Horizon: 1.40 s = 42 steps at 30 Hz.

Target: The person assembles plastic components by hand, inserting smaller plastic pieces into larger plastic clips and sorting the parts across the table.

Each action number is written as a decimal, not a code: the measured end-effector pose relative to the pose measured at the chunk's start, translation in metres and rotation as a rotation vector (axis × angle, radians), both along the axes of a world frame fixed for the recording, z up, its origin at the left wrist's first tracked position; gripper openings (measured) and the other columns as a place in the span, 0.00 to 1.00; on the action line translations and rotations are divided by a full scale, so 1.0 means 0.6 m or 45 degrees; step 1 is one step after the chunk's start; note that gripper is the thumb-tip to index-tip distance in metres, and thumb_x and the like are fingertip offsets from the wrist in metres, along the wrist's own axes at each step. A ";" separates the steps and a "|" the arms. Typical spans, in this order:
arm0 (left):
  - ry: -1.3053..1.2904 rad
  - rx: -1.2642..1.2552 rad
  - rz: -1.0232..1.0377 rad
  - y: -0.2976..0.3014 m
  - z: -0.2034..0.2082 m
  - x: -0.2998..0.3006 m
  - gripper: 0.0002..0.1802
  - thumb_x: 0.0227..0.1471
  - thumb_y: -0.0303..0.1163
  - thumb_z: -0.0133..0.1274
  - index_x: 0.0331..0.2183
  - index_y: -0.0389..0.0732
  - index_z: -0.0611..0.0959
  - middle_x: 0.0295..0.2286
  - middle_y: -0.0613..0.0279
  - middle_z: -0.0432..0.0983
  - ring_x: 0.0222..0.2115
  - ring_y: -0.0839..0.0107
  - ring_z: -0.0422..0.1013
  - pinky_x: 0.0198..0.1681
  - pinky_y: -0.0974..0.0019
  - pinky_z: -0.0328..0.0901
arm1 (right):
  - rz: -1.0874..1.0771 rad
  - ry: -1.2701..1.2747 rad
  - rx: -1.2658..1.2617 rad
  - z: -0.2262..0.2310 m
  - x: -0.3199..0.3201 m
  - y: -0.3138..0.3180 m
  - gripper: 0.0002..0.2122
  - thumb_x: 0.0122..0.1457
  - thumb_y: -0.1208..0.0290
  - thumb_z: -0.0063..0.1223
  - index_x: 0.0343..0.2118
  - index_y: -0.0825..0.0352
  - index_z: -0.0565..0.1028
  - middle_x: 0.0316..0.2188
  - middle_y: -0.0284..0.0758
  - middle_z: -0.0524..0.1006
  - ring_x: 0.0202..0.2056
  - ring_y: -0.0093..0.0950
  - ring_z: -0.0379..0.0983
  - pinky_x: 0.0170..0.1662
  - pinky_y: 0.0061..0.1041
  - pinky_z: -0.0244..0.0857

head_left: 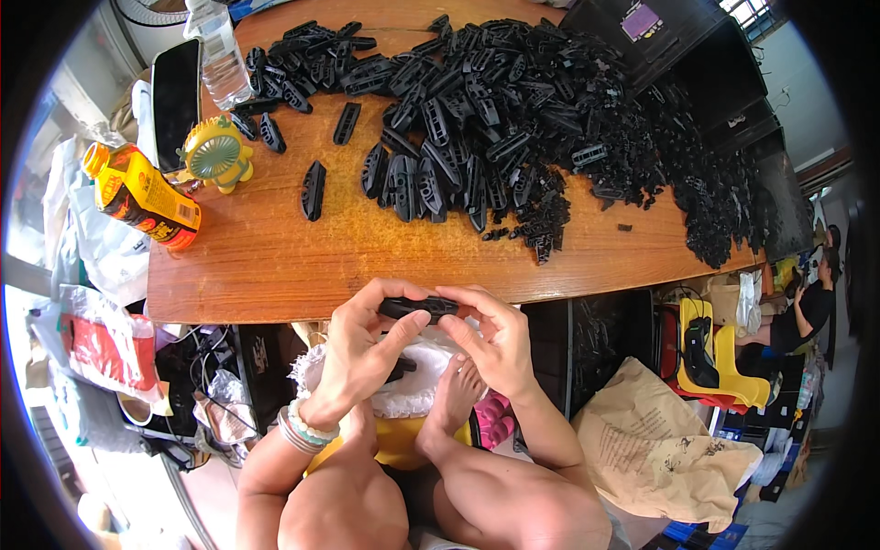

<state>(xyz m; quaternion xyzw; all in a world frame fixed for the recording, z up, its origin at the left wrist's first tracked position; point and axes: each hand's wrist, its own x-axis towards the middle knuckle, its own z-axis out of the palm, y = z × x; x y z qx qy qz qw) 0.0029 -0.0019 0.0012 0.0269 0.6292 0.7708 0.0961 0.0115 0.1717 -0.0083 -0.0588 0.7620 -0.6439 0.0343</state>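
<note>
At the left end of the wooden table [252, 261] are a yellow-and-orange bottle [147, 197] and a small yellow-green fan [216, 152]. Further right, at the table's near edge, the left hand [364, 344] pinches a black plastic part [401, 308] between thumb and fingers, and the right hand [493, 339] grips its other end likewise. Beyond, a heap of black pieces [513, 115] spreads rightward to black bins [720, 73].
</note>
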 end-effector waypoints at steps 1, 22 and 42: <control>-0.014 -0.091 -0.027 -0.002 0.010 0.002 0.11 0.51 0.25 0.54 0.38 0.33 0.76 0.32 0.62 0.77 0.28 0.82 0.71 0.32 0.76 0.67 | 0.013 0.050 0.073 0.003 0.000 0.004 0.14 0.53 0.81 0.55 0.43 0.76 0.73 0.37 0.39 0.75 0.36 0.22 0.71 0.38 0.19 0.66; 0.975 -1.349 0.663 -0.054 -0.022 -0.113 0.19 0.44 0.26 0.57 0.41 0.36 0.74 0.42 0.49 0.69 0.42 0.52 0.66 0.45 0.58 0.63 | -0.086 -0.362 0.076 -0.080 0.042 0.046 0.09 0.52 0.84 0.54 0.37 0.75 0.75 0.28 0.36 0.77 0.26 0.21 0.74 0.31 0.18 0.69; 0.634 -0.945 0.496 -0.060 -0.046 -0.084 0.15 0.38 0.18 0.59 0.33 0.34 0.76 0.36 0.52 0.71 0.35 0.56 0.69 0.40 0.62 0.65 | -0.317 0.122 -0.560 -0.037 -0.087 0.073 0.06 0.56 0.80 0.51 0.37 0.71 0.74 0.31 0.33 0.74 0.29 0.19 0.68 0.29 0.15 0.61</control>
